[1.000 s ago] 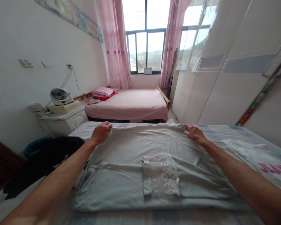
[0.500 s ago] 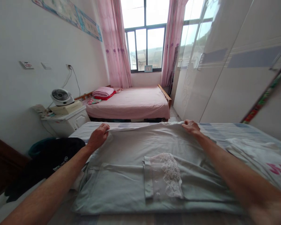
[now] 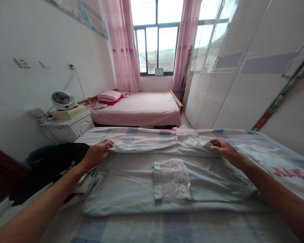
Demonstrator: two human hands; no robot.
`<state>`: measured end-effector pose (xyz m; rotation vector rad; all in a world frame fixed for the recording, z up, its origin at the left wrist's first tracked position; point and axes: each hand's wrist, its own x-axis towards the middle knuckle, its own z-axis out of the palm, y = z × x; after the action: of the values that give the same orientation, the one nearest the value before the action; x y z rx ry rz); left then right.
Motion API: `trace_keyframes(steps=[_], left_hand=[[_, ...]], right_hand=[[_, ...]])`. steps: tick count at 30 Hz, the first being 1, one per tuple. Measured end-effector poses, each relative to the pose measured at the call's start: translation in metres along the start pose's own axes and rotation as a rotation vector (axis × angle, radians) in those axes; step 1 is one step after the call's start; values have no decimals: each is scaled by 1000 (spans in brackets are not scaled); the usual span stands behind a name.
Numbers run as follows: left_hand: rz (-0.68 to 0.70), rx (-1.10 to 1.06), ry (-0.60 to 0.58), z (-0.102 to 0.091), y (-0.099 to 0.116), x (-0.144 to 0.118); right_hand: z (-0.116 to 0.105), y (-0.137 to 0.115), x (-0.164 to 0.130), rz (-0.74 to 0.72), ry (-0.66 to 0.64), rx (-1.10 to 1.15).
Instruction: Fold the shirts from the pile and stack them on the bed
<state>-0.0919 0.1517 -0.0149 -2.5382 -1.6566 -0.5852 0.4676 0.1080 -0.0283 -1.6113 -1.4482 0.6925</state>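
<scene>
Two bare forearms are seen reaching in from the lower corners, uncovered along all their visible length (no sleeve, watch, bracelet or ring can be made out), each ending in an ungloved hand, the left hand (image 3: pixel 96 155) and the right hand (image 3: pixel 224 150).

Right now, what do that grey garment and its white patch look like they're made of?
The grey garment looks like thin, matte woven or knit cloth, perhaps cotton: it drapes limply and creases softly where the left hand and right hand pinch its far edge. The white patch seems to be lace, with an openwork pattern.
</scene>
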Motion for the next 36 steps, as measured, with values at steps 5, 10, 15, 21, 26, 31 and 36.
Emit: trace_keyframes(steps=[5, 10, 15, 21, 26, 31, 36], left_hand=[[34, 137, -119, 8, 7, 3], [-35, 100, -73, 6, 4, 3], [-81, -17, 25, -5, 2, -3], [8, 13, 59, -19, 9, -33], [50, 100, -164, -11, 21, -51], [-53, -90, -2, -18, 26, -42], [-33, -258, 126, -35, 25, -50]], right_hand=[[15, -5, 15, 150, -35, -26], [36, -20, 40, 267, -148, -2], [29, -43, 45, 103, 60, 177], [-11, -40, 1, 57, 169, 336], [-7, -7, -31, 194, -97, 171], [1, -29, -29, 215, 9, 324], [-14, -43, -33, 55, 159, 444]])
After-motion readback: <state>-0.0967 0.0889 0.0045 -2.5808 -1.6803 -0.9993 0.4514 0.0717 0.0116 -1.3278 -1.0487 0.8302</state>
